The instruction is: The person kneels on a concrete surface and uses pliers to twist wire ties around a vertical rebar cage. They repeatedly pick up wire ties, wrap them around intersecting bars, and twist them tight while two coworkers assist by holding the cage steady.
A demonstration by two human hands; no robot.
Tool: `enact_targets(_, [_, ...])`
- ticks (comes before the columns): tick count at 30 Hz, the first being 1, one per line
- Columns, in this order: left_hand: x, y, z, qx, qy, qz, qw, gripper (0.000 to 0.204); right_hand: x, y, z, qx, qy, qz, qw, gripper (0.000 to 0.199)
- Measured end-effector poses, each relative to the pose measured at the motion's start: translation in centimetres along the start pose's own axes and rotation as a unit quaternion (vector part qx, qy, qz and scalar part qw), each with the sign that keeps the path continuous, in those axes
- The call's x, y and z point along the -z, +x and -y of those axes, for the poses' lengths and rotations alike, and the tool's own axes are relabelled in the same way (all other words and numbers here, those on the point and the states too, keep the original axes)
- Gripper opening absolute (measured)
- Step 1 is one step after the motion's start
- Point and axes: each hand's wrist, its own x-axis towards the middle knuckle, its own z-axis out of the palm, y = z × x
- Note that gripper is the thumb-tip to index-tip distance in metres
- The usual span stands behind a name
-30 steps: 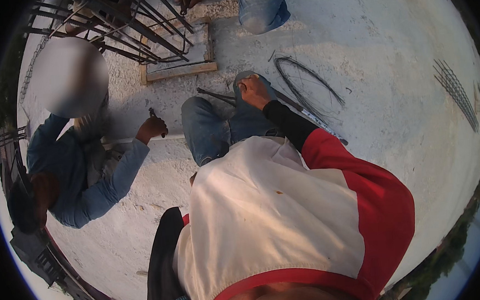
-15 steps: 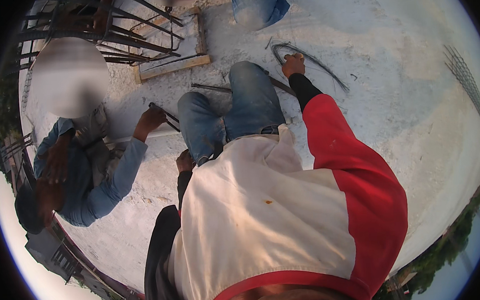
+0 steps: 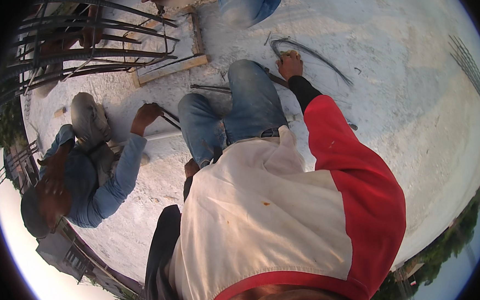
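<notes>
My right hand point(image 3: 290, 65) reaches forward to a looped bundle of thin dark tie wire point(image 3: 322, 59) on the pale concrete surface point(image 3: 408, 106). Its fingers are bent closed on the near-left part of the loop. Down beside my left hip is my left hand point(image 3: 191, 167), mostly covered by my shirt and thigh, so its fingers do not show. Between my arms, my knees in blue jeans point(image 3: 253, 94) are bent. Beyond my left knee lies a thin dark metal rod point(image 3: 210, 88), and a flat dark bar point(image 3: 277, 80) sticks out past my right knee.
At far left a rebar cage point(image 3: 97, 57) overhangs a wooden frame point(image 3: 174, 69). On my left crouches a person in blue point(image 3: 97, 197), one hand point(image 3: 147, 116) at dark metal rods. Another person's knee point(image 3: 248, 6) is ahead. Wire mesh point(image 3: 468, 67) lies far right.
My right hand has shifted slightly left along the wire. The rebar cage has moved left and nearer. A blurred round patch at left is gone, baring a knee; another person's hand shows at the top.
</notes>
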Motion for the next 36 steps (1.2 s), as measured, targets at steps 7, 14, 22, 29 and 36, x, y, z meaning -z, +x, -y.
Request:
enact_targets(7, [0.0, 0.3, 0.1, -0.006, 0.011, -0.003, 1.000, 0.031, 0.5, 3.1, 1.8, -0.077, 0.009, -0.015, 0.997, 0.026])
enact_targets(14, [-0.6, -1.1, -5.7, -0.084, -0.011, -0.037, 0.996, 0.031, 6.4, -0.8, 7.0, 0.186, 0.129, -0.061, 0.972, 0.020])
enact_targets(22, [0.9, -10.9, -26.7, -0.405, -0.056, -0.025, 0.912, 0.042, 20.4, -10.5, 18.0, 0.387, 0.280, 0.115, 0.871, 0.012])
enact_targets(29, [-2.9, -16.5, -35.4, -0.492, -0.298, 0.111, 0.810, 0.057, 25.9, -12.0, 25.8, 0.410, 0.349, 0.067, 0.840, 0.012])
enact_targets(36, [-3.3, -16.2, -35.4, -0.423, -0.494, 0.108, 0.752, 0.035, 24.0, -13.3, 28.5, 0.421, 0.297, -0.165, 0.841, 0.016])
